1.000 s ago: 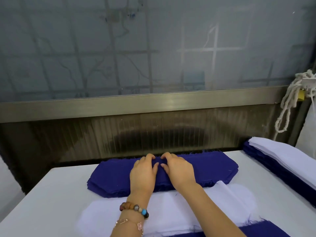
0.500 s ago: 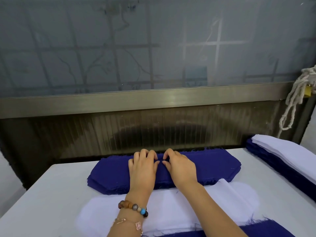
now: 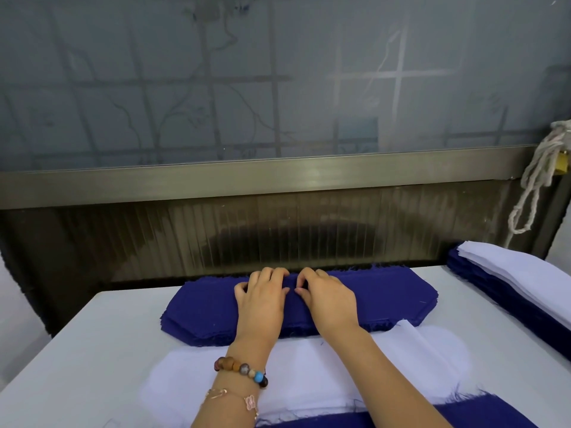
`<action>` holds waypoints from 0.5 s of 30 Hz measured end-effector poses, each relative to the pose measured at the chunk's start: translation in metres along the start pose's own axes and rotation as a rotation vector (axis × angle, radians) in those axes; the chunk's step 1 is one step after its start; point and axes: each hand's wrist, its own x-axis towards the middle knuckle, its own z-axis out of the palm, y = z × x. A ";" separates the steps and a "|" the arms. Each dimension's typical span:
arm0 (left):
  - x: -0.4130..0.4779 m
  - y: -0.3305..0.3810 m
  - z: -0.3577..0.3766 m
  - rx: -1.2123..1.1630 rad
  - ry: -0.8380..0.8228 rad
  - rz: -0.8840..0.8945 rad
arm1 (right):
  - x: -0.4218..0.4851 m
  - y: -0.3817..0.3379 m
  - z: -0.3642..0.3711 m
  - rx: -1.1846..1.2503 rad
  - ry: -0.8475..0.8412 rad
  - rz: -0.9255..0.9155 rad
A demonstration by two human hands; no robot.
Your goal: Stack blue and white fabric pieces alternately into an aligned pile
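Observation:
A thick stack of dark blue fabric pieces [image 3: 398,299] lies across the far side of the white table. My left hand [image 3: 261,299] and my right hand [image 3: 327,296] rest side by side on its middle, fingers curled over the far edge, pinching at the top blue piece. In front of the stack lies a pile of white fabric pieces [image 3: 309,378]. A blue piece [image 3: 417,417] shows under the white one at the bottom edge of the view.
At the right edge sits a stacked pile [image 3: 513,282] with white pieces on top and blue below. A dark ribbed panel and metal rail [image 3: 278,177] rise right behind the table [image 3: 77,350]. A white rope [image 3: 537,180] hangs at the right.
Both hands have crept a little farther over the blue stack's far edge, and the fingers have curled in more. The view has tilted slightly.

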 end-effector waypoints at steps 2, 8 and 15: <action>0.001 0.000 0.000 -0.002 -0.012 0.004 | 0.000 0.000 0.001 -0.012 -0.005 0.000; -0.002 0.002 -0.004 -0.038 0.014 0.007 | 0.000 0.002 0.000 -0.014 -0.008 -0.013; -0.003 0.006 -0.011 0.006 0.053 -0.006 | -0.005 0.002 -0.004 0.018 -0.003 -0.062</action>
